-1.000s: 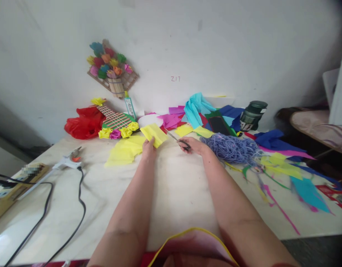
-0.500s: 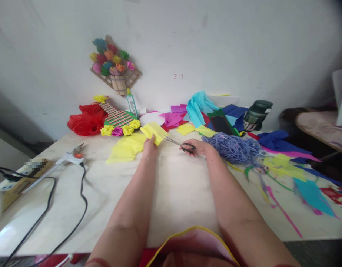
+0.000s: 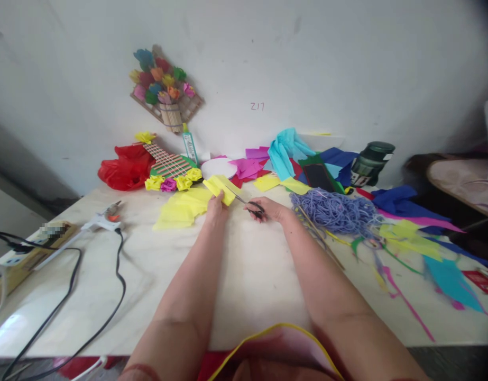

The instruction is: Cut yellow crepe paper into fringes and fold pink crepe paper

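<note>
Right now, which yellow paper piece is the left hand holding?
The folded yellow strip pinched by the left hand, at the scissors blades; the larger yellow sheet lies flat beside it.

Red handwriting [image 3: 257,106] sat on the white wall [image 3: 366,63], just above the middle of the frame, and read "Z17" or "217". The print on the tube [image 3: 189,146] against the wall was too small to read.

Head-worn camera looks forward and down across the table [image 3: 251,275], toward the wall [image 3: 307,63].
</note>
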`<state>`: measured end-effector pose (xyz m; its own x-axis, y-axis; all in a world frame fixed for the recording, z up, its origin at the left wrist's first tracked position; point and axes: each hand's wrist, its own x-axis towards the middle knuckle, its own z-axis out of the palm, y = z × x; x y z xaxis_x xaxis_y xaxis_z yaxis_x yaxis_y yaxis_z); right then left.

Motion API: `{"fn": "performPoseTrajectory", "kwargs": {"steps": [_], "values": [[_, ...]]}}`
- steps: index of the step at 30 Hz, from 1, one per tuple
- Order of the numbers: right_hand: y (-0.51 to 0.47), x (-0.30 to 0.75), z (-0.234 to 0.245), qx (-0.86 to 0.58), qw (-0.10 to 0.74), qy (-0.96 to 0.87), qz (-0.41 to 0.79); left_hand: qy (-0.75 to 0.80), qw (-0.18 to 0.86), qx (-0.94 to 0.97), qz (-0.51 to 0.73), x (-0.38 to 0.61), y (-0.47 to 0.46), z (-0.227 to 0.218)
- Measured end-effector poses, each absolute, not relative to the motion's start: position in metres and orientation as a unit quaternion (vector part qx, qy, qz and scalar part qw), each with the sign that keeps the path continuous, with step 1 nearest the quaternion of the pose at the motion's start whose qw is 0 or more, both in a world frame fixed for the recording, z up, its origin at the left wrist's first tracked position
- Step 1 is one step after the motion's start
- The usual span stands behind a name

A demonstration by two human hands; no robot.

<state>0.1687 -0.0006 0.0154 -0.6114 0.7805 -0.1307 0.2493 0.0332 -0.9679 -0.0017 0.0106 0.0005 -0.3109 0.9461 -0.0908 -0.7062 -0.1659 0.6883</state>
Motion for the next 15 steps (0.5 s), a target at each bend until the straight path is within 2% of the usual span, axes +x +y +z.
{"fn": "performPoseTrajectory", "kwargs": {"steps": [15], "values": [[-0.0031, 0.1646, 0.0185, -0.397, 0.243, -0.672, 0.576, 0.299, 0.586, 0.096, 0.747, 0.0020, 0.0103, 0.0048]]}}
